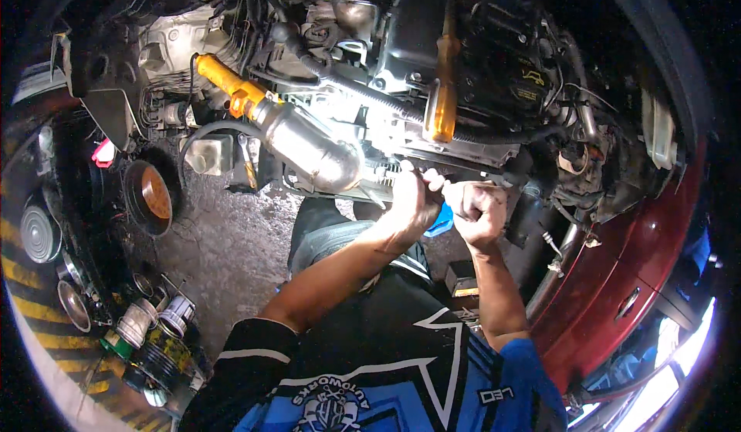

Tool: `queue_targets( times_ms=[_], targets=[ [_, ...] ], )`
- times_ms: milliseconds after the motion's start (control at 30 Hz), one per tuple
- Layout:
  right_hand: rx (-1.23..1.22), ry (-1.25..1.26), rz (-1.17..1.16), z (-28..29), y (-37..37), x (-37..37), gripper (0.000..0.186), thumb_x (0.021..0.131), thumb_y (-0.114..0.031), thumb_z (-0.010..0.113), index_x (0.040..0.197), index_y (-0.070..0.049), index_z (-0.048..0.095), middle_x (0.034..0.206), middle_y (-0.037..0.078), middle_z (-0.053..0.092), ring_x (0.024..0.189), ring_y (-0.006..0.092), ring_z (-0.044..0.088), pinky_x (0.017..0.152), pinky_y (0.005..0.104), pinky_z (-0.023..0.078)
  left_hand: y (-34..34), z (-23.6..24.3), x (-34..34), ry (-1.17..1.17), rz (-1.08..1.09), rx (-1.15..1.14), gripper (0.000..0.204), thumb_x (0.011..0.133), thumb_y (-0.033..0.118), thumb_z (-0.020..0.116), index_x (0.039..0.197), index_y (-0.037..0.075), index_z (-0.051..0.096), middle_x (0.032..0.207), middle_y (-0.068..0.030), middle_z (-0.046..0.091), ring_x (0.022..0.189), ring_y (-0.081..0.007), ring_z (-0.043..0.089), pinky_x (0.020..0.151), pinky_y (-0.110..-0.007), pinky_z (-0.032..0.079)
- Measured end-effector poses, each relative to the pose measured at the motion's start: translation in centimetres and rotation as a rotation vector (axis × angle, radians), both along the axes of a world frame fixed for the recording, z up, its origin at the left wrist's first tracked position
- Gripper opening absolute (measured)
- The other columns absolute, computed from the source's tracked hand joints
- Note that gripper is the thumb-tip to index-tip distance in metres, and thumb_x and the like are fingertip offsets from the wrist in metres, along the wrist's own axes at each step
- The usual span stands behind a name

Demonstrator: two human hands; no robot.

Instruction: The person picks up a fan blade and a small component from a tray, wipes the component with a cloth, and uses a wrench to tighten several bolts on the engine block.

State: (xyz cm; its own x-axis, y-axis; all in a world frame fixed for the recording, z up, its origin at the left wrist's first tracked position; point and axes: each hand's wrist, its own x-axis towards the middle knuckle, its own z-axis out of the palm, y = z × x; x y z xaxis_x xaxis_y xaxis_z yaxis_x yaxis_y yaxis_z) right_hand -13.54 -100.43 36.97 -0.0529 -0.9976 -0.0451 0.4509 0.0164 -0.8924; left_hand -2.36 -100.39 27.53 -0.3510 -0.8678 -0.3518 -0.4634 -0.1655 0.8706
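My left hand (417,200) and my right hand (475,208) work side by side at the lower edge of the engine (494,54). Both have their fingers curled; what they grip is too hidden to make out. Just left of them, an orange-handled work lamp (231,85) with a shiny metal hood lies lit, a coiled spring-like part near its end. An amber screwdriver handle (441,112) rests on the engine above my hands. A blue plastic object (438,222) shows below, between my hands. A small wrench-like tool (248,162) sits left of the lamp.
A red car body panel (625,262) borders the right, and a black corrugated hose (363,90) crosses the engine. On the floor at left stand a round pan with orange contents (154,200), several cans and containers (139,320), beside yellow-striped markings (23,274). A small box (463,281) lies below my right hand.
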Motion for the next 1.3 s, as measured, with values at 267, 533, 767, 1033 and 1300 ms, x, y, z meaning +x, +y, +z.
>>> queue_targets(
  times_ms=[267,533,767,1033,1300],
  targets=[
    [0.227,0.134,-0.065,1.3,-0.6,3.5,0.022,0.092,-0.008,0.052,0.075,0.004,0.057,0.057,-0.003,0.046,0.046,0.0064,0.035,0.043,0.0251,0.027,-1.6,0.4,4.9,-0.134,-0.305,-0.312,0.024,0.1,0.028,0.043,0.104,0.006,0.053,0.088,-0.0096,0.058,0.078,-0.024,0.061,0.07,-0.039,0.058],
    [0.243,0.389,0.021,3.7,-3.6,7.8,0.041,0.091,-0.023,0.047,0.057,-0.002,0.04,0.054,0.001,0.036,0.048,0.0091,0.03,0.047,0.0275,0.023,-3.3,1.5,11.0,0.276,-0.119,-0.087,0.041,0.099,0.02,0.051,0.135,0.001,0.045,0.115,-0.0103,0.055,0.098,-0.0192,0.06,0.078,-0.029,0.055],
    [-0.027,0.455,-0.23,-0.3,-0.3,7.6,0.044,0.093,-0.027,0.042,0.055,-0.008,0.031,0.053,0.0,0.028,0.049,0.0128,0.028,0.051,0.0315,0.023,-5.2,7.2,12.8,0.587,0.15,0.633,0.044,0.094,0.024,0.058,0.133,0.004,0.051,0.117,-0.0132,0.06,0.098,-0.018,0.062,0.083,-0.031,0.053],
    [-0.041,-0.421,-0.367,1.1,4.5,5.2,0.046,0.092,-0.039,0.041,0.053,-0.017,0.027,0.049,-0.004,0.024,0.049,0.0128,0.022,0.057,0.0318,0.024,-6.1,1.1,11.1,0.687,0.317,0.988,0.024,0.087,0.024,0.066,0.099,0.004,0.066,0.094,-0.011,0.068,0.082,-0.0174,0.065,0.073,-0.031,0.054],
    [-0.08,-0.326,-0.439,2.4,9.0,6.2,0.047,0.093,-0.039,0.038,0.052,-0.017,0.027,0.049,-0.004,0.026,0.05,0.0125,0.025,0.056,0.0301,0.023,-9.1,-5.3,14.3,0.573,-0.271,0.742,0.024,0.097,0.018,0.054,0.108,-0.002,0.051,0.11,-0.0177,0.054,0.098,-0.0315,0.056,0.07,-0.044,0.053]
  ],
)
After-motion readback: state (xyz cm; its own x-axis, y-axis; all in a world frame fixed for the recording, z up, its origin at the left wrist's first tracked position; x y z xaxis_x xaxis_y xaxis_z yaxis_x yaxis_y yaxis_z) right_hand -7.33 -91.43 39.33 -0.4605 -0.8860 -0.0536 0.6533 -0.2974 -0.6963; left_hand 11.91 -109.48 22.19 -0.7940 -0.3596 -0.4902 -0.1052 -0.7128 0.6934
